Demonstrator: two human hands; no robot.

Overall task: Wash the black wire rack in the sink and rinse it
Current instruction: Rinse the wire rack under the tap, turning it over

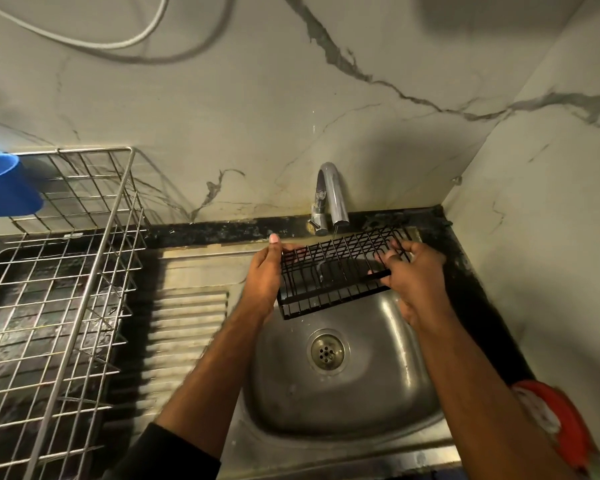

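Both hands hold the black wire rack (336, 271) above the sink (378, 393) at frame centre, under the tap (331, 199): left hand (262, 278) fingers grasping its left end, right hand (416, 275) fingers curled through its right end.

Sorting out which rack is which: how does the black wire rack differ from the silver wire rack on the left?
The black wire rack is dark and small; the silver wire rack is shiny metal and much larger. The black one is held tilted over the sink, under the tap, by the left hand and right hand; the silver one stands beside the sink. Both are open wire grids.
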